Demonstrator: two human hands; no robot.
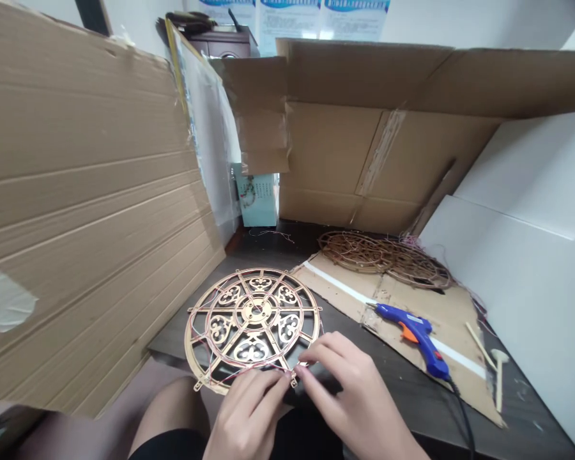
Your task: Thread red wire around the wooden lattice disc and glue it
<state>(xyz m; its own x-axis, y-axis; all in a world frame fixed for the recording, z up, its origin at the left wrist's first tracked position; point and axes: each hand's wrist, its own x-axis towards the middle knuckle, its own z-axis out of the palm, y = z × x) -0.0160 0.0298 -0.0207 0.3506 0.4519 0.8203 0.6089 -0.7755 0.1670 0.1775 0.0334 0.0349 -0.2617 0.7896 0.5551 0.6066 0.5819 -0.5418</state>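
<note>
A round, gold-coloured openwork panel (250, 349) with spokes and scroll cut-outs lies on the dark table, near its front edge. Thin red and white wires (243, 370) run around its rings and spokes. At the panel's near right rim, the fingers of my left hand (249, 412) are pressed together on the wire. My right hand (342, 377) meets it there, with thumb and forefinger closed at the rim beside a small tab. What lies between the right fingertips is too small and covered to make out.
A blue glue gun (414, 329) with an orange trigger and black cord (464, 415) rests on a cardboard sheet (335, 291) at right. Behind it lie brown openwork discs (388, 255). Pale sticks (498, 383) are at far right. Cardboard walls (100, 191) and a light-blue box (259, 201) surround the table.
</note>
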